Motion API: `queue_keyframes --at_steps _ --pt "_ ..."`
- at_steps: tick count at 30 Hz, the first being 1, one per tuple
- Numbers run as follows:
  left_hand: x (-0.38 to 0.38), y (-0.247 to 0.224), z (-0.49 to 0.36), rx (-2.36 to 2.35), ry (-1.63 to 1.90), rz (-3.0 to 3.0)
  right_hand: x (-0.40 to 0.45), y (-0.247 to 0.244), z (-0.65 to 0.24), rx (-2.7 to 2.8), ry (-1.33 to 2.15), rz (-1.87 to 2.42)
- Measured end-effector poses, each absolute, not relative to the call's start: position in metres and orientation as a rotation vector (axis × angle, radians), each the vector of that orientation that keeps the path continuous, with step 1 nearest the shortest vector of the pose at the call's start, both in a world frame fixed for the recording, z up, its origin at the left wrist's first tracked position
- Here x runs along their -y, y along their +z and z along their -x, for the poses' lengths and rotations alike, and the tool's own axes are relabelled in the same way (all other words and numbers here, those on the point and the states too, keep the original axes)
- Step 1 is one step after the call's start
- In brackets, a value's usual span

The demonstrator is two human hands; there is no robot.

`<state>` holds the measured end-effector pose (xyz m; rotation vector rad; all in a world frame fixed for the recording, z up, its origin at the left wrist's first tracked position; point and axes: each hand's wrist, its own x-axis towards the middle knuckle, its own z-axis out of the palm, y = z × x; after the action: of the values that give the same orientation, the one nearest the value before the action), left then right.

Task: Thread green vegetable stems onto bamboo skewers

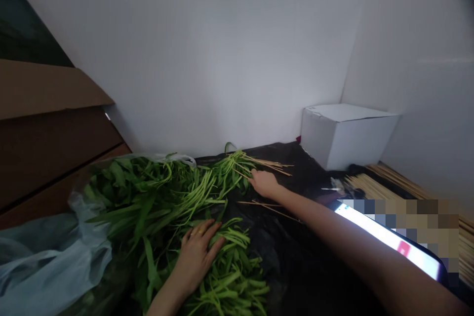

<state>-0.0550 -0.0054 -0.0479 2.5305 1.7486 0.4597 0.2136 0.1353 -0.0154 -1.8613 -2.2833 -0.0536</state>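
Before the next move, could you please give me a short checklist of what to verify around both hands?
1. Left hand at the leafy green stems: ok, laid over them, fingers spread.
2. Right hand at a thin tan stick: ok, the stick runs to its fingertips.
3. Firmness of the right hand's grip: cannot tell.
4. Loose thin tan sticks out of the right arm's way: not ok, the forearm partly overlaps them in view.
5. Black phone with lit screen touching the right forearm: cannot tell.
6. White cardboard box apart from both hands: ok.
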Motion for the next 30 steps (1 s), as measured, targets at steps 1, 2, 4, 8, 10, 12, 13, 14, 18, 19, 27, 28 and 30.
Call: queue_keyframes --at_steps 1,2,4,8,10,12,13,14,18,19,27,28,30 --pt "0.005 -0.048 0.055 -1.75 0.456 -2.53 -0.133 -0.019 -0.211 2.289 -0.058 1.858" --pt "0.005 -0.048 0.056 -1.749 0.45 -2.529 -0.131 -0.021 -0.208 2.293 -0.061 1.859" --pt "0.005 -0.048 0.056 -1.749 0.441 -2.528 -0.131 -0.021 -0.205 2.292 -0.077 1.858" --pt "0.005 -0.05 0.059 -1.747 0.46 -2.541 -0.144 -0.01 -0.212 2.264 -0.136 1.813" --pt "0.004 -0.051 0.06 -1.735 0.48 -2.556 -0.156 -0.005 -0.223 2.234 -0.166 1.814" --pt "0.004 -0.053 0.062 -1.727 0.492 -2.569 -0.17 -0.002 -0.235 2.19 -0.18 1.863" --pt "0.003 -0.054 0.063 -1.732 0.494 -2.571 -0.177 -0.002 -0.242 2.18 -0.174 1.89" --pt "0.003 -0.055 0.064 -1.74 0.495 -2.572 -0.184 -0.004 -0.248 2.183 -0.163 1.906" --pt "0.002 -0.058 0.066 -1.749 0.493 -2.591 -0.205 -0.015 -0.26 2.274 -0.054 1.939" --pt "0.002 -0.059 0.067 -1.745 0.487 -2.595 -0.208 -0.018 -0.261 2.289 -0.036 1.941" --pt "0.001 -0.058 0.066 -1.769 0.449 -2.557 -0.221 -0.023 -0.251 2.276 -0.042 1.98" --pt "0.001 -0.058 0.067 -1.765 0.453 -2.562 -0.22 -0.023 -0.249 2.256 -0.06 1.986" --pt "0.001 -0.058 0.067 -1.76 0.467 -2.57 -0.215 -0.022 -0.245 2.202 -0.115 1.987"
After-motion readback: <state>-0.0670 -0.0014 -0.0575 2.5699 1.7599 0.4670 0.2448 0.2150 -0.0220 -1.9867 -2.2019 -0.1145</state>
